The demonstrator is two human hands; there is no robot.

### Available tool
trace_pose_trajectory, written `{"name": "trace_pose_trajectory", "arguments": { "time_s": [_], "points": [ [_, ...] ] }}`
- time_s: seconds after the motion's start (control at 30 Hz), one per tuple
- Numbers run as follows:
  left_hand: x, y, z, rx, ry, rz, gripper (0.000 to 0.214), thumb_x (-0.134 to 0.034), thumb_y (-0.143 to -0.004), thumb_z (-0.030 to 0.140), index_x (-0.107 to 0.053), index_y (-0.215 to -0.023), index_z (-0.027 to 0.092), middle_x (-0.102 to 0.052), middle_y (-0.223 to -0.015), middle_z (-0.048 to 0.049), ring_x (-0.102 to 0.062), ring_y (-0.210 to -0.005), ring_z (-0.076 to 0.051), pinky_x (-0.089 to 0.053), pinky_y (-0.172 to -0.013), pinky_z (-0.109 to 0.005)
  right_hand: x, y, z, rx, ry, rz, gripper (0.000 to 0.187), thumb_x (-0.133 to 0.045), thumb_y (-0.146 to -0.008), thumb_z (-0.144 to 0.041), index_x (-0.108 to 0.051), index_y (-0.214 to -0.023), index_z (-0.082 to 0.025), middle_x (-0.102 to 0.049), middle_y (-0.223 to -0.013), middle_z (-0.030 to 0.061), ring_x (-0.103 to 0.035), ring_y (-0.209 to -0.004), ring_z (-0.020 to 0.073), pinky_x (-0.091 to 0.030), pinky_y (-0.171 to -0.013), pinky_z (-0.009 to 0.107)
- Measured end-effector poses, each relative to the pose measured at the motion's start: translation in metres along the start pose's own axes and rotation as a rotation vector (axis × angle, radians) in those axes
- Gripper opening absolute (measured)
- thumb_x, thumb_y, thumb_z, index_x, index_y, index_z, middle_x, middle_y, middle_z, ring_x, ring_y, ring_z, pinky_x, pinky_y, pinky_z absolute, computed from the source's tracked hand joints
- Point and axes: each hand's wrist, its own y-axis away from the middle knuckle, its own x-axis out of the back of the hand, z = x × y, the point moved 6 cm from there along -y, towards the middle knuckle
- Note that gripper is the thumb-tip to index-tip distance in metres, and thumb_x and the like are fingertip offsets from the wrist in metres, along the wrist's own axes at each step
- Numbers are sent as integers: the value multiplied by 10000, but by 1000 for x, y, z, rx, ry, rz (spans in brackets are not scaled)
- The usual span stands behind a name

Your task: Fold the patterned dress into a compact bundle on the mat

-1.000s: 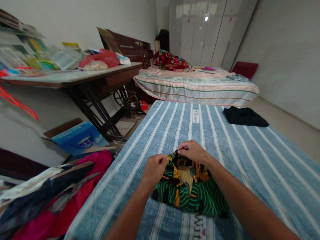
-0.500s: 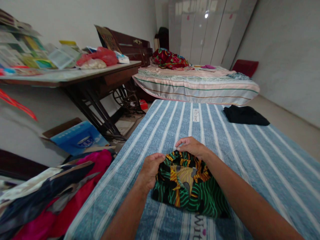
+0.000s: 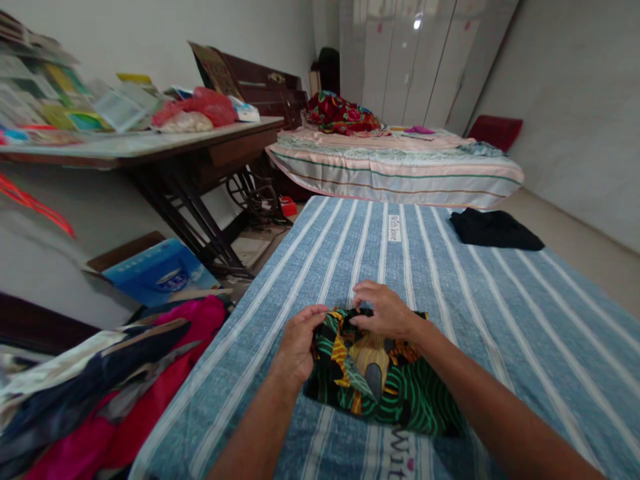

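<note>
A folded garment [image 3: 425,400] with a green, black and orange pattern lies on the blue striped bedsheet [image 3: 280,347] in front of me. Its upper side shows a lighter tan and grey patch near the middle. At its upper left corner, my left hand [image 3: 299,343] is closed on the cloth, thumb and fingers pinching the edge. My right hand [image 3: 383,312] rests over the top edge, thumb and forefinger apart with some fabric showing between them. Its other fingertips are partly hidden.
A folded black garment [image 3: 495,228] lies at the bed's far right. Loose clothes [image 3: 165,360] are heaped at left, below a blue box [image 3: 165,273]. A cluttered sewing table [image 3: 210,137] stands along the left wall. Beyond is another bed [image 3: 400,170].
My right hand has come down over the garment's top edge, its thumb and forefinger now spread. The upper edge has folded down and lies flatter. My left hand keeps its place.
</note>
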Motion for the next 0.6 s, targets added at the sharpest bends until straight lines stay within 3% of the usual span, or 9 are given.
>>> {"name": "trace_pose_trajectory", "arguments": {
  "time_s": [0.1,0.2,0.3,0.47,0.6],
  "points": [
    [-2,1,0,28,20,-7,166,-596,-641,105,-593,-803,146,-641,-573,-7,-580,-453,-127,-455,-478,-224,-10,7,-9,31,247,-67,223,-694,-678,-263,-589,-851,-170,-584,-980,84,-515,-953,226,-384,-829,350],
    [-3,2,0,35,44,-3,166,-580,-658,88,-582,-815,143,-644,-583,-17,-591,-470,-134,-464,-488,-227,-17,8,-7,-18,349,-118,164,-640,-714,-203,-587,-864,-165,-587,-932,79,-516,-923,220,-381,-811,342],
    [-1,3,2,40,58,7,180,-555,-666,65,-571,-827,144,-638,-569,-18,-594,-471,-139,-471,-490,-233,-17,8,-3,-41,283,-120,95,-568,-707,-109,-587,-777,-172,-588,-846,52,-532,-849,187,-388,-763,295],
    [2,7,2,69,8,-12,185,-545,-659,55,-566,-822,139,-644,-571,-31,-600,-474,-152,-474,-485,-243,-11,9,0,-25,29,-70,140,-505,-692,-64,-576,-688,-185,-593,-761,18,-549,-768,150,-395,-702,241],
    [5,9,-1,110,-47,-34,196,-547,-644,61,-567,-822,141,-650,-576,-36,-605,-487,-157,-477,-510,-255,-6,11,7,-142,-90,24,180,-499,-673,-60,-594,-733,-200,-591,-716,-7,-546,-702,138,-392,-661,231]
  ]
}}
